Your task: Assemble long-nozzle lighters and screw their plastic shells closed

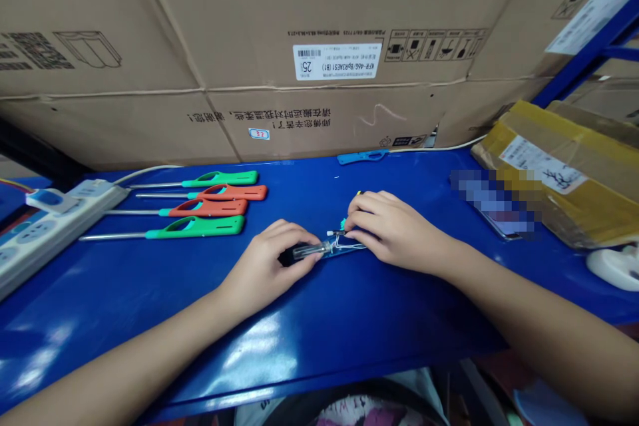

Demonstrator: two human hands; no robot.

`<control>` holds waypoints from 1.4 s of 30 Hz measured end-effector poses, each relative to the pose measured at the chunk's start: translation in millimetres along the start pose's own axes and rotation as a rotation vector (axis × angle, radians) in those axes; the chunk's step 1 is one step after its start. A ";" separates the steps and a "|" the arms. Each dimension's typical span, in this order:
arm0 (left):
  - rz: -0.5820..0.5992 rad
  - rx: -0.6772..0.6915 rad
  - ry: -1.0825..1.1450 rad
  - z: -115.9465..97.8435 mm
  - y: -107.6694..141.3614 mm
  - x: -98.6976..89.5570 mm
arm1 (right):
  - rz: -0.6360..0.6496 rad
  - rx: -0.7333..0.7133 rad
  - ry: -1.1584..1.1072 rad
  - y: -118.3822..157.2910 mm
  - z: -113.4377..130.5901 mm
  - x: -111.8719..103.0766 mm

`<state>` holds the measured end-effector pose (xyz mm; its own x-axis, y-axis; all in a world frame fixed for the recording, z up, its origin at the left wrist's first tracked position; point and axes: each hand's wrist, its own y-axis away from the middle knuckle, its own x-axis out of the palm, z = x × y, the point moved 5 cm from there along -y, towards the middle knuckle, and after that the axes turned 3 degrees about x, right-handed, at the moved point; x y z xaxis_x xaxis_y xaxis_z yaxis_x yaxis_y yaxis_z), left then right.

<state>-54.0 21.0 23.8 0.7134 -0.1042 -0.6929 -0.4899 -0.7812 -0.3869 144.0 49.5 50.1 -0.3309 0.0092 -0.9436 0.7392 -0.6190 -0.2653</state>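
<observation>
Near the middle of the blue table, my left hand (284,249) pinches a clear tubular part (310,250) between thumb and fingers. My right hand (382,225) is closed on a small dark part with a white tip (335,233), just right of the clear part. Thin white wires (349,246) run between the two hands, over a blue piece lying underneath. A bit of teal (343,223) shows by my right fingertips. Green and orange long-nosed lighters (210,227) lie side by side to the left of my left hand.
A white power strip (60,229) sits at the far left. Behind stands a large cardboard box (239,26), with a blue handle-like piece (363,157) at its foot. On the right are a blurred flat object (496,203), a yellow-taped package (554,173) and a white item (616,267).
</observation>
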 end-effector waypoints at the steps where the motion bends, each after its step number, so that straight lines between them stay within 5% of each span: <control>1: -0.014 0.000 -0.006 0.7 -0.3 -1.4 | 0.023 0.020 -0.006 -0.1 -2.0 -0.2; 12: -0.056 -0.021 0.028 10.4 -2.8 -3.6 | 0.389 0.180 -0.096 7.6 -16.4 1.3; 22: -0.065 -0.060 0.044 12.2 -2.7 -6.3 | 0.385 0.201 -0.255 10.7 -18.7 -4.7; 42: 0.106 0.028 0.006 4.8 -2.7 6.1 | 0.405 0.153 -0.306 11.6 -7.5 2.7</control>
<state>-50.7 25.4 17.7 0.6596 -0.1891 -0.7274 -0.5764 -0.7484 -0.3281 156.1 48.3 43.0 -0.2092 -0.4697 -0.8577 0.7567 -0.6333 0.1623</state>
